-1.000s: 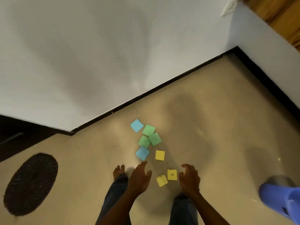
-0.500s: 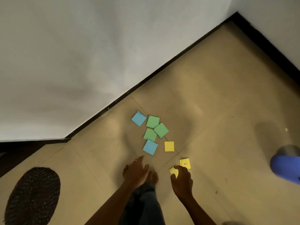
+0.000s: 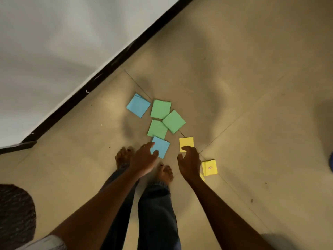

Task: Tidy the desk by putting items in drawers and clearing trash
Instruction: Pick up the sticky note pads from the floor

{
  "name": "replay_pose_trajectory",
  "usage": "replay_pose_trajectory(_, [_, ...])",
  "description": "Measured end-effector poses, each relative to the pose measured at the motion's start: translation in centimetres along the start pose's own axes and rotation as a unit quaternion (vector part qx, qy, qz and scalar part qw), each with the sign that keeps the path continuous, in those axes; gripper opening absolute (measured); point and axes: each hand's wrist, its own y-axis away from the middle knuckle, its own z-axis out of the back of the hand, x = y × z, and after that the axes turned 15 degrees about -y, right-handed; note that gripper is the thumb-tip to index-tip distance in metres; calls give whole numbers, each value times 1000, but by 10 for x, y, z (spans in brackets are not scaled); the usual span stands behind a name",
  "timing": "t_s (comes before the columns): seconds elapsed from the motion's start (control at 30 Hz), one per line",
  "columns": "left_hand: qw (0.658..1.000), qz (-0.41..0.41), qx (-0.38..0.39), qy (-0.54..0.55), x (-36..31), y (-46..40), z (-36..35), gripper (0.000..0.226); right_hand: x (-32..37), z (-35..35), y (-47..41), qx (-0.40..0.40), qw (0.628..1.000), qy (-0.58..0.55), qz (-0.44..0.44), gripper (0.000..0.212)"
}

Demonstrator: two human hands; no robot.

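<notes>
Several square sticky-note pads lie scattered on the tan floor. A blue pad (image 3: 138, 105) lies farthest, three green pads (image 3: 161, 109) overlap in the middle, and a second blue pad (image 3: 162, 146) is nearest my feet. My left hand (image 3: 145, 159) reaches down over that near blue pad, fingers relaxed, holding nothing. My right hand (image 3: 189, 161) hovers with loosely curled fingers over the lower edge of a yellow pad (image 3: 186, 142). Another yellow pad (image 3: 209, 167) lies to the right of my right hand, and a third yellow piece peeks out from under my wrist.
A white wall with a black skirting board (image 3: 100, 82) runs diagonally at the upper left. A dark round woven mat (image 3: 16, 213) lies at the lower left. My bare feet (image 3: 124, 156) stand just behind the pads. A blue object shows at the right edge.
The view has tilted down and closer to the floor. Both hands moved forward: the left now over the near blue pad, the right from the lower yellow pads up to the upper yellow pad.
</notes>
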Motion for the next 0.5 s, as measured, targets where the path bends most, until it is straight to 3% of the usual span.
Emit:
replay_pose_trajectory(0.27, [998,-27,38,-35,34,-129,-69,51,-31,-56,-132,-16,998,49,46,35])
replay_pose_trajectory(0.5, [993,-60,-47,-95,51,-196,-82,58,-29,-90,-207,-43,992,102,67,51])
